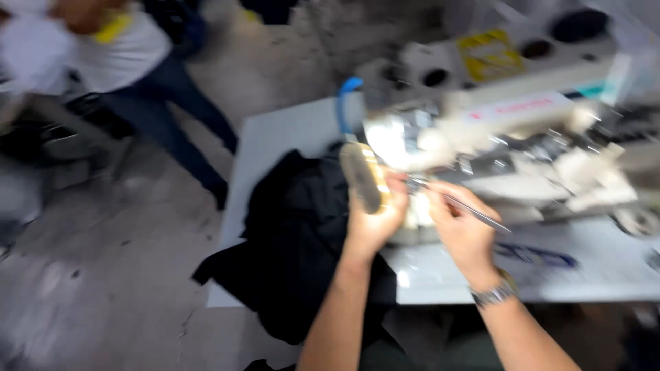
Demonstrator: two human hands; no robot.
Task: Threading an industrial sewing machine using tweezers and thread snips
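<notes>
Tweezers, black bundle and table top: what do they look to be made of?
The tweezers in the right hand look like bare metal: thin, grey, slightly shiny. The black bundle looks like matte woven fabric, since it folds and droops off the table. The table top seems a smooth pale laminate, though blur leaves that open.

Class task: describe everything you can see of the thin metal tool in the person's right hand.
The thin metal tool looks like slim silvery tweezers or a pick; blur hides which. The right hand pinches it near the front, its rear end sticking out to the right over the white table. Its tip points left toward the cream sewing machine, near the left hand.
</notes>
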